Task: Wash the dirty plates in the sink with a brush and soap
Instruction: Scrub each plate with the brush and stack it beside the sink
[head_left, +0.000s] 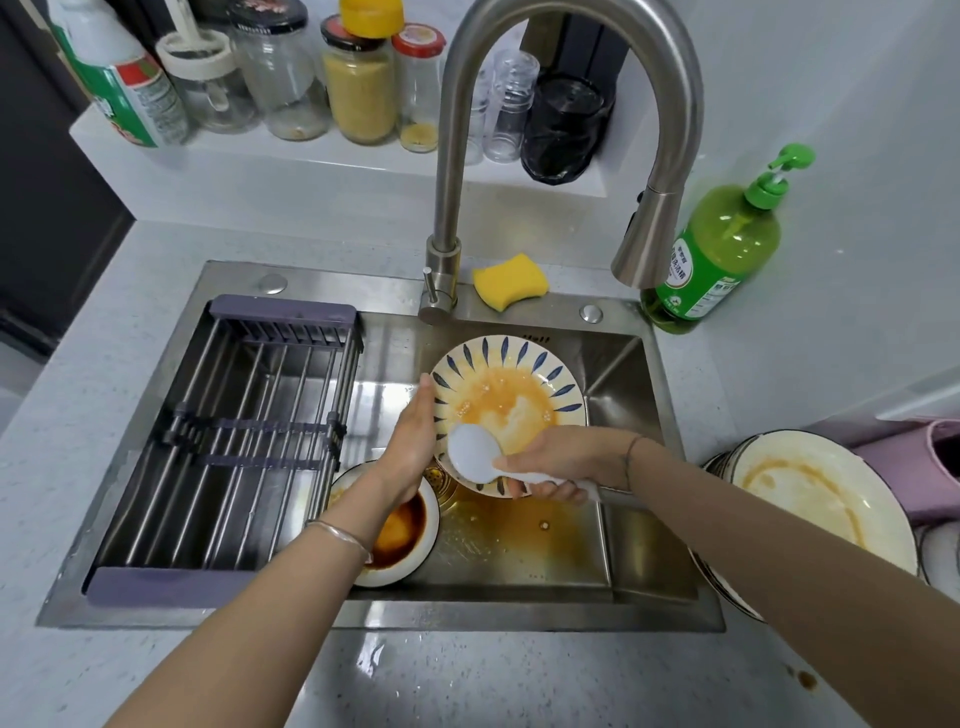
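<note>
Sink, right basin. The patterned plate (519, 384) stands tilted over the drain, face toward you, with orange sauce pooled in its well. Your left hand (413, 441) lies along its left rim with straight fingers, bracing rather than clasping; the thumb is hidden. Your right hand (556, 465) has its fingers wrapped round the handle of the white brush (472, 449), whose head sits on the near lower part of the plate. The faucet (649, 239) looks dry, and I see little foam. For this step, work the head in small circles from the well out to the rim, and turn the plate with the left hand so that no arc is skipped. Press lightly, because a tilted wet plate slips easily. If the sauce only smears, the green soap bottle (722, 249) is at the far right. Orange runoff lies on the sink (639, 525) floor, a sauce bowl (410, 525) sits near left, and more dirty plates (810, 488) wait on the right.
</note>
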